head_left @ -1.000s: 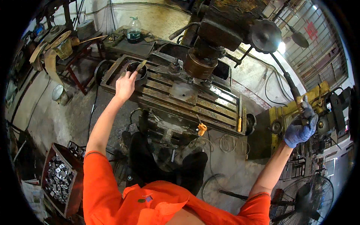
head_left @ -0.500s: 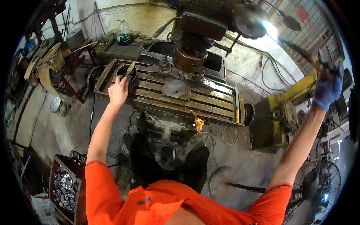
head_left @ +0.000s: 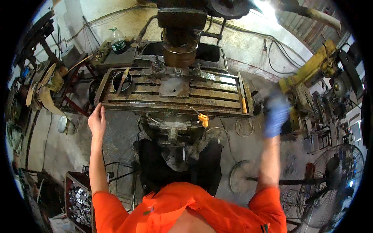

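A person's bare left hand (head_left: 97,121), fingers spread and holding nothing, rests at the near left corner of the milling machine table (head_left: 175,101). Their blue-gloved right hand (head_left: 276,112) blurs off its right end, grip unreadable. A crate (head_left: 79,198) of small metal parts sits on the floor below the table's left corner.

The right hand (head_left: 276,114) wears a blue glove; the left hand (head_left: 97,121) is bare. Sleeves (head_left: 105,206) are orange. The table (head_left: 217,99) is rusty brown, its handle (head_left: 203,120) yellow, the bottle (head_left: 118,40) green-capped
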The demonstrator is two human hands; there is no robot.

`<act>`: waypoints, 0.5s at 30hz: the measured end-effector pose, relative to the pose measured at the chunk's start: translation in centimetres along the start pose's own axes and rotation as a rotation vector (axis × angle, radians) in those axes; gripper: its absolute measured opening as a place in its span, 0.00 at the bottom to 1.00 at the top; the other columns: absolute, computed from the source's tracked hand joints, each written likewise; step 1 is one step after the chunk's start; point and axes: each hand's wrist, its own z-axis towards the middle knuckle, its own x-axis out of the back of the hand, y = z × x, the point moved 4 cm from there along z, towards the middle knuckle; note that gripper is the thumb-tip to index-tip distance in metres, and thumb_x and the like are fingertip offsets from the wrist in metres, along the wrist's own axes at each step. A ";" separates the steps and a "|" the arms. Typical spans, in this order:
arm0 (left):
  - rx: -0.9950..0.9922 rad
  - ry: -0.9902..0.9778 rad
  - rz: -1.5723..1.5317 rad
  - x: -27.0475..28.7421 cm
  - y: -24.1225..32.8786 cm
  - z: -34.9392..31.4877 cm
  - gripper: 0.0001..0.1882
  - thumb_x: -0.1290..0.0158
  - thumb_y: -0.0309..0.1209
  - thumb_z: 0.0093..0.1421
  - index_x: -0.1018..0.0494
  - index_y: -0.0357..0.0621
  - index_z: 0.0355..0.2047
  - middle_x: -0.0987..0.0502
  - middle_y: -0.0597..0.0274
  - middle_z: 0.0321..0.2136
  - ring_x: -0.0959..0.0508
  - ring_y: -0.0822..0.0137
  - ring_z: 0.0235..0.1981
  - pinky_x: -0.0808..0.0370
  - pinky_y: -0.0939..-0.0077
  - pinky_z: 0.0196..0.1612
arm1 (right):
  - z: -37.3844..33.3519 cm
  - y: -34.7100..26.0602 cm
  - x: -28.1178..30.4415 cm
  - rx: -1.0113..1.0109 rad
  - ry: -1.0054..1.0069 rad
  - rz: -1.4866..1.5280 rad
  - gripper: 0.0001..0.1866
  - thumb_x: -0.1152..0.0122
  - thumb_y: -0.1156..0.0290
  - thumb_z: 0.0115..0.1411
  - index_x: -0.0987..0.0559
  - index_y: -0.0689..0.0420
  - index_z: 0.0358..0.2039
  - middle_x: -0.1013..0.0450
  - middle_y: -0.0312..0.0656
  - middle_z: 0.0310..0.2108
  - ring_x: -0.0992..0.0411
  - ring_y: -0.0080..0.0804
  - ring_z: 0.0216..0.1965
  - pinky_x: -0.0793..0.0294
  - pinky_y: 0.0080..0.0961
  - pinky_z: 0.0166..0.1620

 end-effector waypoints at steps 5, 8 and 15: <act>0.104 -0.219 0.019 -0.3 -1.1 -2.4 0.15 0.51 0.35 0.57 0.28 0.41 0.42 0.27 0.50 0.18 0.25 0.54 0.23 0.30 0.67 0.28 | -19.3 6.9 -19.7 -0.820 -0.625 0.655 0.22 0.34 0.67 0.47 0.25 0.64 0.41 0.25 0.42 0.36 0.29 0.29 0.38 0.31 0.25 0.44; 0.018 -0.242 -0.021 -0.8 -0.1 -3.5 0.15 0.48 0.28 0.52 0.27 0.42 0.42 0.29 0.52 0.15 0.27 0.54 0.26 0.31 0.65 0.34 | -20.6 6.7 -24.8 -0.784 -0.689 0.733 0.23 0.35 0.64 0.48 0.26 0.63 0.42 0.26 0.42 0.37 0.30 0.29 0.39 0.33 0.25 0.44; 0.130 -0.467 -0.469 -4.9 7.3 -6.5 0.15 0.51 0.24 0.49 0.26 0.38 0.39 0.23 0.49 0.24 0.22 0.60 0.23 0.27 0.72 0.29 | -22.7 6.1 -28.4 -0.702 -0.580 0.316 0.20 0.35 0.56 0.46 0.23 0.60 0.30 0.26 0.42 0.23 0.30 0.34 0.23 0.32 0.32 0.30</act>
